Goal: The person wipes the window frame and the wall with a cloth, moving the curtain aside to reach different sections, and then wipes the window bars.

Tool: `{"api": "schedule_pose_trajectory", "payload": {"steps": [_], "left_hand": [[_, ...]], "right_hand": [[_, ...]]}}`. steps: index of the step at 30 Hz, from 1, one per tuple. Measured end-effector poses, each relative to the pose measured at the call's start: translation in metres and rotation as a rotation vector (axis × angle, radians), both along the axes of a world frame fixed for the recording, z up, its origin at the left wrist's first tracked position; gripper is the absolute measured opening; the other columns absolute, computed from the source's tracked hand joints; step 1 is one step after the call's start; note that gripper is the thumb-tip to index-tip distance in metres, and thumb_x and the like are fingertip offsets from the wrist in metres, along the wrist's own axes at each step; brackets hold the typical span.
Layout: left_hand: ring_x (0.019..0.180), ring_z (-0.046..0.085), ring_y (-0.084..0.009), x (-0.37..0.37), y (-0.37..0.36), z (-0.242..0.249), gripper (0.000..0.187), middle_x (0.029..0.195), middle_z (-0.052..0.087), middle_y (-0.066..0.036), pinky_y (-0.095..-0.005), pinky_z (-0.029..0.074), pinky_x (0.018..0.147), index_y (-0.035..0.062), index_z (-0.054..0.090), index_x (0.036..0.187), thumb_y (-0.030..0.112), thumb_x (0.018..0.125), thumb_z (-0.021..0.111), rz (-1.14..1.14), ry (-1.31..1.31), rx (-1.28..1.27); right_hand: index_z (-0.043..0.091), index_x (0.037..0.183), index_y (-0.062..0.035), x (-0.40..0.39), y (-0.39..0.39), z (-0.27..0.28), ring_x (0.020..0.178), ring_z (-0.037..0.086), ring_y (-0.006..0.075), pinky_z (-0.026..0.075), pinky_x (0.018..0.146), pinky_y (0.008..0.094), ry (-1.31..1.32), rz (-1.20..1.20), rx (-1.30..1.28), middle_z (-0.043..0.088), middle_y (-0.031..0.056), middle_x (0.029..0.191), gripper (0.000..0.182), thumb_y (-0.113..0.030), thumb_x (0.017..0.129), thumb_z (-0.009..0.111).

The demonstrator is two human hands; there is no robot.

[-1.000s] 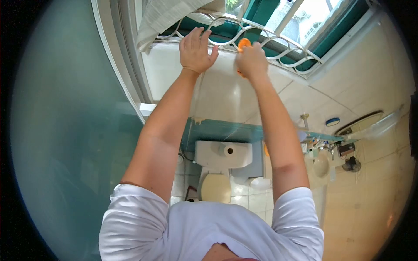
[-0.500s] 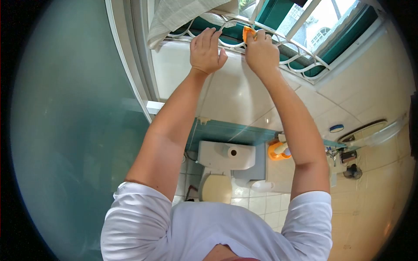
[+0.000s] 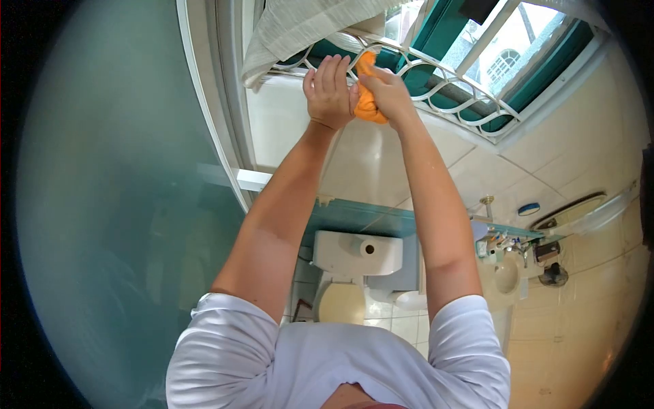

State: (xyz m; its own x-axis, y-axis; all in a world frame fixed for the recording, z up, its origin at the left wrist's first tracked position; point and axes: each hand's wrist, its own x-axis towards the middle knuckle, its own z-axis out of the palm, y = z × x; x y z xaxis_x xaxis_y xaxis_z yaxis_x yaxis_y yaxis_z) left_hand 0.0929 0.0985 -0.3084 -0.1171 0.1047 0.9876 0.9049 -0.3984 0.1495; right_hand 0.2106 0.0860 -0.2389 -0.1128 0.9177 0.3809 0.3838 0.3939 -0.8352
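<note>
Both hands are up at the window here, and compared with half a second back they've come together: the right hand [image 3: 387, 92] was off on its own on the white curly metal window grille [image 3: 436, 71], now it's right beside the left hand [image 3: 332, 92] with the bunched-up orange cloth [image 3: 368, 102] squeezed between them. Right hand is closed around the cloth, gripping it from the side. Left hand has its fingers [image 3: 330, 68] stretched up flat against the grille's bottom rail, palm side touching the cloth, so it's more pressed on than clenched. More of the cloth shows now too; earlier only a small orange bit stuck out above the knuckles. Hanging over the grille just left of the hands is a striped off-white towel [image 3: 300, 24], close enough to crowd that side. Lower in the picture there's a white toilet cistern [image 3: 357, 252] with a toilet roll [image 3: 369, 248] on top, and a frosted teal glass panel [image 3: 116, 204] fills the whole left side.
</note>
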Motion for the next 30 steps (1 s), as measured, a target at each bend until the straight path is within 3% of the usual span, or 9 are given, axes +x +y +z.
{"api": "schedule_pose_trajectory", "payload": {"steps": [3,6,10,13,16,19,22,26,30], "left_hand": [[0.121,0.041,-0.0241,0.0,-0.001,0.0,0.051,0.126,0.046,-0.01,-0.0436,0.02,0.102,0.0043,0.048,0.125,0.029,0.081,0.047,0.001,0.019,-0.026],[0.121,0.041,-0.0237,0.0,-0.003,0.002,0.052,0.126,0.046,-0.009,-0.0432,0.02,0.102,0.0042,0.048,0.125,0.031,0.08,0.048,-0.008,0.023,-0.022],[0.12,0.042,-0.0232,0.001,-0.001,0.002,0.053,0.125,0.047,-0.01,-0.0431,0.02,0.102,0.0038,0.048,0.125,0.032,0.08,0.047,0.023,0.038,-0.032],[0.119,0.043,-0.0233,0.001,-0.002,0.002,0.052,0.125,0.047,-0.01,-0.0432,0.02,0.102,0.0036,0.048,0.124,0.033,0.081,0.047,0.018,0.038,-0.012],[0.118,0.043,-0.0235,0.0,-0.001,0.004,0.052,0.124,0.048,-0.01,-0.0432,0.021,0.101,0.0036,0.048,0.123,0.034,0.081,0.047,0.014,0.031,-0.004],[0.118,0.044,-0.0234,0.0,-0.001,0.005,0.052,0.123,0.048,-0.009,-0.0432,0.022,0.1,0.0039,0.049,0.123,0.034,0.081,0.048,0.01,0.043,0.001],[0.118,0.044,-0.0224,-0.001,-0.002,0.004,0.051,0.122,0.049,-0.009,-0.0429,0.023,0.1,0.0054,0.05,0.122,0.033,0.079,0.049,0.021,0.043,0.002],[0.118,0.044,-0.0208,-0.001,0.001,0.002,0.049,0.123,0.05,-0.007,-0.042,0.026,0.099,0.0091,0.053,0.12,0.031,0.076,0.051,0.009,0.012,0.005],[0.119,0.043,-0.0204,0.002,0.002,0.001,0.049,0.123,0.05,-0.006,-0.0414,0.027,0.099,0.0105,0.053,0.119,0.035,0.077,0.051,-0.031,-0.013,-0.006]], "right_hand": [[0.058,0.119,-0.0065,0.008,-0.018,0.0,0.088,0.058,0.03,0.047,0.076,0.0314,-0.106,-0.193,0.339,0.054,0.016,0.096,0.041,-0.016,0.08,0.059],[0.06,0.115,-0.0072,-0.004,-0.046,0.026,0.091,0.057,0.0293,0.049,0.075,0.0389,-0.705,-0.448,0.716,0.054,0.0149,0.098,0.038,-0.015,0.078,0.057],[0.061,0.111,-0.0078,-0.012,-0.03,0.048,0.091,0.058,0.0293,0.051,0.065,0.0394,-1.136,-0.461,0.75,0.054,0.0137,0.098,0.036,-0.019,0.077,0.058],[0.064,0.106,-0.0083,-0.029,-0.017,0.05,0.09,0.058,0.0298,0.05,0.06,0.0412,-1.301,-0.533,0.627,0.054,0.0126,0.097,0.032,-0.022,0.078,0.057],[0.064,0.095,-0.0016,-0.045,-0.014,0.053,0.091,0.059,0.0287,0.052,0.064,0.037,-1.483,-0.558,0.633,0.054,0.0138,0.095,0.026,-0.019,0.076,0.059],[0.064,0.092,-0.0023,-0.043,-0.03,0.066,0.089,0.06,0.027,0.052,0.063,0.0352,-1.602,-0.527,0.767,0.054,0.0131,0.097,0.025,-0.021,0.076,0.059],[0.064,0.094,-0.0011,-0.038,-0.025,0.065,0.086,0.061,0.0273,0.052,0.063,0.0378,-1.569,-0.487,0.73,0.053,0.012,0.097,0.028,-0.023,0.077,0.059],[0.062,0.1,0.0011,-0.059,-0.03,0.074,0.098,0.06,0.031,0.052,0.074,0.0393,-1.29,-0.434,0.244,0.054,0.0226,0.111,0.035,-0.025,0.078,0.058],[0.06,0.108,-0.0032,-0.056,-0.032,0.072,0.103,0.056,0.0376,0.046,0.086,0.0404,-0.725,-0.376,0.207,0.054,0.0278,0.111,0.038,-0.026,0.08,0.051]]}}
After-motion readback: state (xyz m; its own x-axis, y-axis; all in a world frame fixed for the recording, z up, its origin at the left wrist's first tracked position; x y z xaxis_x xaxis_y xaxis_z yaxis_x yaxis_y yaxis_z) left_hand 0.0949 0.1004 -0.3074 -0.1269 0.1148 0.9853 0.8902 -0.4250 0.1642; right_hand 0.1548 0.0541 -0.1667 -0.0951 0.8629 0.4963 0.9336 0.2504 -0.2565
